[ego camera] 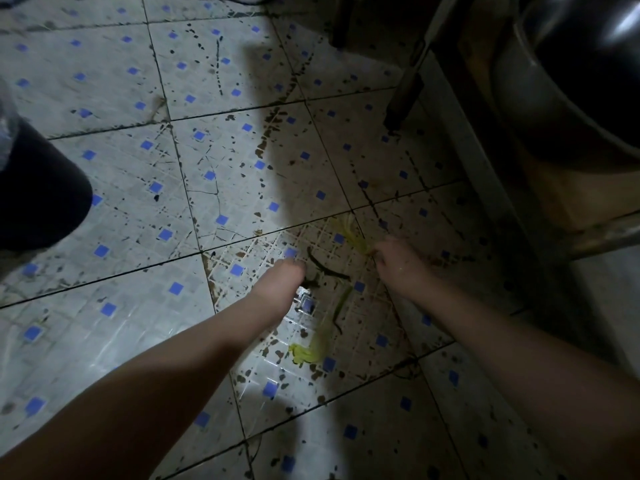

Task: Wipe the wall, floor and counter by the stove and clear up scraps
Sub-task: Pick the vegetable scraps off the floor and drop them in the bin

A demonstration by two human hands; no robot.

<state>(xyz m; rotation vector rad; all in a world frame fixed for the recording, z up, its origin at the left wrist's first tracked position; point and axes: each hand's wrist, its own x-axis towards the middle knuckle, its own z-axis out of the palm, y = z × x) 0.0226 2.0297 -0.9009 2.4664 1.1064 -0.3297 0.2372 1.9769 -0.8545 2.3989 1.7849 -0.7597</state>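
Observation:
Both my hands reach down to a dirty tiled floor (pixel 138 188) with blue squares and dark spots. My right hand (pixel 398 263) pinches a yellow-green leaf scrap (pixel 351 235) lying on the tile. My left hand (pixel 284 277) is curled down at a dark stem scrap (pixel 327 270); its fingers are hidden, so I cannot tell if they hold it. A thin green strip (pixel 341 303) and a crumpled yellow-green leaf (pixel 308 353) lie on the floor between my forearms.
A metal stand leg (pixel 403 102) rises at the upper right beside a large steel pot (pixel 571 81) on a low frame. A dark bin with a plastic bag (pixel 38 188) stands at the left. Shadow covers the right side.

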